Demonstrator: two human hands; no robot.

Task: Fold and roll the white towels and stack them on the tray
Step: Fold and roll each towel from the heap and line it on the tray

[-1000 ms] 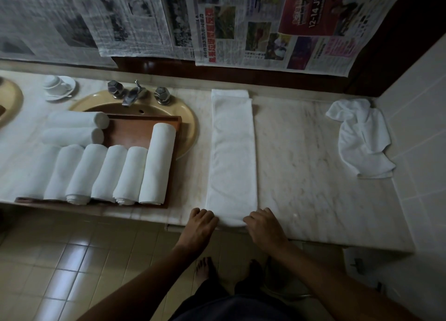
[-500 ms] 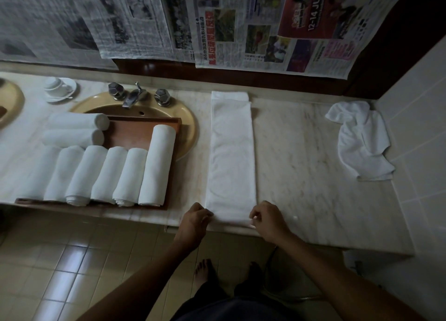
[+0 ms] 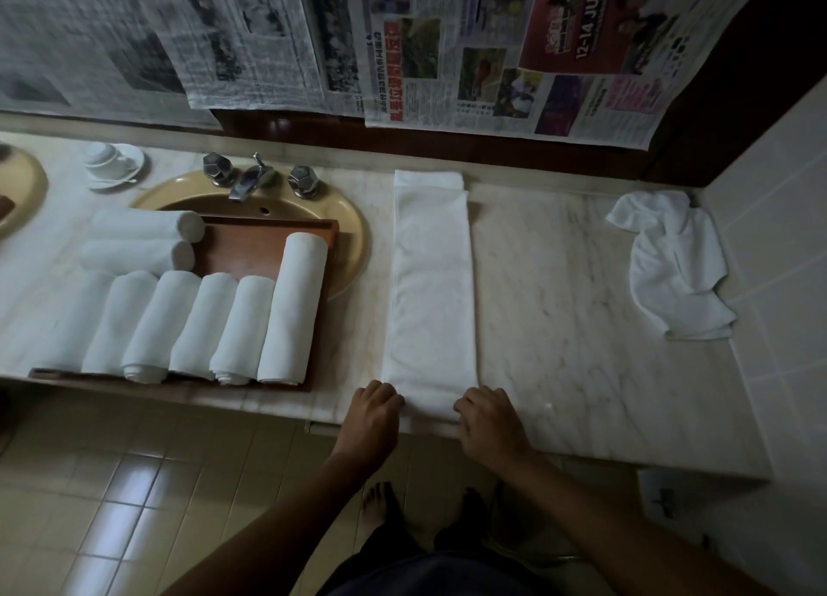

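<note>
Hands [image 3: 373, 412] prob. at towel [image 3: 430, 291] edge

One camera on the person's head, looking forward and down.

The head view looks from above at a marble counter [image 3: 559, 327], and the counter's near edge runs across the middle of the picture. The camera is close: both arms reach up from 6 o'clock, with the left hand [image 3: 371, 416] and right hand [image 3: 488, 421] right at the counter's edge. The person's feet and the floor tiles [image 3: 112, 483] show at the bottom, so the camera tips down a lot. At 12 o'clock it faces a wall covered in newspaper [image 3: 313, 44]. A sink [image 3: 250, 201] sits toward 10 o'clock. A tiled side wall [image 3: 783, 237] fills 3 o'clock. The wide lens bends lines near the edges. There is only this one view.
</note>
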